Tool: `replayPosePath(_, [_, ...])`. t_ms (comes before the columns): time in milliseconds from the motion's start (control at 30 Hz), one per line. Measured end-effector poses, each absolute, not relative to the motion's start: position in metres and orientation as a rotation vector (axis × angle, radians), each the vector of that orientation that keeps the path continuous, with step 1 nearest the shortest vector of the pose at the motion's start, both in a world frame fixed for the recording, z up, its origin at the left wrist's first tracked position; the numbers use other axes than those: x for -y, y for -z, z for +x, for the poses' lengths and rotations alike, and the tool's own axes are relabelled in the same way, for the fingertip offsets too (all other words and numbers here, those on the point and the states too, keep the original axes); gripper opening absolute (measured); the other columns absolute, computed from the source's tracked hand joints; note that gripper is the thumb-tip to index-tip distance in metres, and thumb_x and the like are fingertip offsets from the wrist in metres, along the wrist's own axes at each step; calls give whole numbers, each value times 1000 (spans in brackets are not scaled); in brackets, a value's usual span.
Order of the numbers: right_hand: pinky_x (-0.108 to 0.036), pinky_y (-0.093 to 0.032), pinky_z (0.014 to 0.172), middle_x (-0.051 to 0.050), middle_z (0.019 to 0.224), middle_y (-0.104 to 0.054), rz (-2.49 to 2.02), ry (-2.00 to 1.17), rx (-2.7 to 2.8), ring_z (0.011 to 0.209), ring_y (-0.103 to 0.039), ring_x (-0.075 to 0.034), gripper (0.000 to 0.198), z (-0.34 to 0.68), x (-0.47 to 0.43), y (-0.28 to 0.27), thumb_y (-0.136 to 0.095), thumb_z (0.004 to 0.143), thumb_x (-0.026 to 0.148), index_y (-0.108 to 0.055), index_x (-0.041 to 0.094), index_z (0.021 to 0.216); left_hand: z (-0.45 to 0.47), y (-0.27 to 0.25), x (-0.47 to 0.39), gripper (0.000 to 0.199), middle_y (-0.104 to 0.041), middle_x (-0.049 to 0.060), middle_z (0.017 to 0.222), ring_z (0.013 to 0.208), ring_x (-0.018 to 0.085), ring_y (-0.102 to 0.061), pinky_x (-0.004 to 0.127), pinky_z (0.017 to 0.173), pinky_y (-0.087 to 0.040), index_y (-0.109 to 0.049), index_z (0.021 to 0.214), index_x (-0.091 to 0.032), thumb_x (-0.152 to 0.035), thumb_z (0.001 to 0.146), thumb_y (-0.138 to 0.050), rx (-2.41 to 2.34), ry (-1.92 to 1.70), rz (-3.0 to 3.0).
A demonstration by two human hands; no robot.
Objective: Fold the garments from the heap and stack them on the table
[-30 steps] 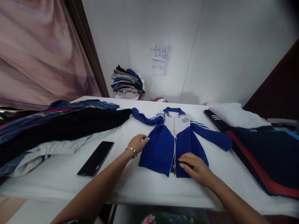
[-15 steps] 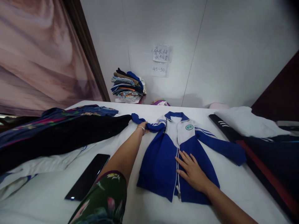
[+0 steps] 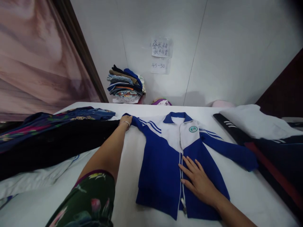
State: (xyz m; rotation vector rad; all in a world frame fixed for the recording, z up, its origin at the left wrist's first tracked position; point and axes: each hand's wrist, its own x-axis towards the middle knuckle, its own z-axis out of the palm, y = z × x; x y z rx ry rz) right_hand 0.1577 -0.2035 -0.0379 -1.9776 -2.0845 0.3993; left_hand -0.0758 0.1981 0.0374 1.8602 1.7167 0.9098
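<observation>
A blue and white zip-up jacket (image 3: 161, 170) lies front side up on the white table, collar toward the wall. It has white stripes on the sleeves and a round green badge on the chest. My left hand (image 3: 126, 120) is closed on the end of the sleeve on the left, which is stretched out sideways. Flat on the jacket's lower front, beside the zipper, rests my right hand (image 3: 197, 179), fingers spread. The other sleeve (image 3: 232, 153) lies slanting out to the right. At the bottom hem hangs the zipper pull (image 3: 183, 205).
Black clothing (image 3: 59, 138) and a flowered denim garment (image 3: 78, 117) lie on the left. Dark garments (image 3: 276, 157) and a white one (image 3: 248, 121) lie on the right. Beyond the table's far edge stands a stack of folded clothes (image 3: 125, 83). Paper signs (image 3: 161, 47) hang on the wall.
My left hand has moved left with the sleeve end, and the bunched sleeve is now pulled straighter. The jacket's left side has spread wider. My right hand stays flat on the front.
</observation>
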Motion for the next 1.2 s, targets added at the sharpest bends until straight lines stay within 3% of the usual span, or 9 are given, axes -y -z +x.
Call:
replayPosePath(100, [-58,-15,116,-6,158,-19,-1997,-413,2100,145,-16,-31,57,158,202,35,-39,95,54,-31,33,147,-64,-15,-165,25,-67,18,115,112,32,-59,43,100,-42,-70,99,-13,-27,85,-55,-1687,-874,1955])
replayPosePath(233, [-58,-16,115,-8,157,-21,-2005,-393,2100,145,-17,-29,56,155,201,30,-40,95,52,-35,32,146,-20,6,-95,34,-60,10,131,126,24,-49,36,111,-33,-65,115,-20,-32,87,-52,-1227,-722,2343])
replayPosePath(400, [-56,-19,115,-8,155,-28,-1930,-460,2039,144,-21,-28,60,160,200,29,-50,90,52,-38,31,145,20,27,-9,53,-36,10,152,142,27,-28,50,116,-19,-51,135,-23,-45,86,-54,-697,-408,2626])
replayPosePath(533, [-50,-29,112,-9,152,-36,-1976,-216,1755,143,-27,-25,51,209,206,19,-47,92,42,-45,26,141,21,41,11,57,-34,11,153,143,30,-25,56,114,-15,-48,138,-26,-53,87,-50,-596,-187,2697])
replayPosePath(700, [-55,-30,107,-18,145,-43,-2648,238,1379,137,-34,-35,47,306,228,-2,-52,89,30,-52,16,134,19,41,5,58,-34,12,153,143,30,-24,56,115,-13,-47,139,-25,-53,89,-45,-607,-120,2742])
replayPosePath(833, [-43,-42,92,-18,120,-62,-2938,126,1462,112,-57,-30,48,343,234,-3,-55,86,26,-51,15,133,24,30,19,62,-32,13,154,143,32,-23,58,114,-12,-43,142,-25,-54,88,-49,-573,-166,2764])
replayPosePath(967, [-33,-42,81,-14,108,-65,-2893,91,1588,102,-58,-25,35,349,219,-20,-51,84,14,-63,19,117,28,28,45,61,-29,10,155,144,31,-22,59,114,-10,-41,143,-28,-53,88,-50,-282,-82,2818])
replayPosePath(1100, [-39,-39,84,-18,108,-62,-2695,595,1667,102,-53,-28,37,382,205,-78,-44,84,9,-66,16,114,27,38,54,57,-29,9,156,144,31,-21,59,114,-11,-39,144,-28,-51,92,-43,-210,-37,2841])
replayPosePath(1200, [-48,-34,93,-17,120,-59,-2482,1099,1614,114,-48,-32,33,428,203,-117,-46,81,8,-70,15,103,26,47,51,58,-28,8,156,144,31,-21,59,114,-11,-37,145,-29,-53,92,-42,-195,-68,2865])
